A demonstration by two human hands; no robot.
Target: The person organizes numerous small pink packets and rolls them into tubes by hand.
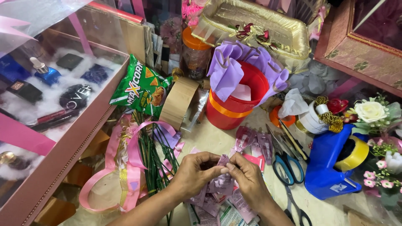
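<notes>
Near the front edge of the table, the left hand [193,170] and right hand [247,178] both pinch one small purple folded paper strip [223,161], fingertips meeting over a loose pile of like strips [217,190]. Judged sound practice: keep edges aligned and crease firmly, clear of the blue-handled scissors [287,165] just right.

Left hand [194,173] and right hand [247,178] side by side, fingertips touching in a pinch; forearms angled inward from below.
</notes>
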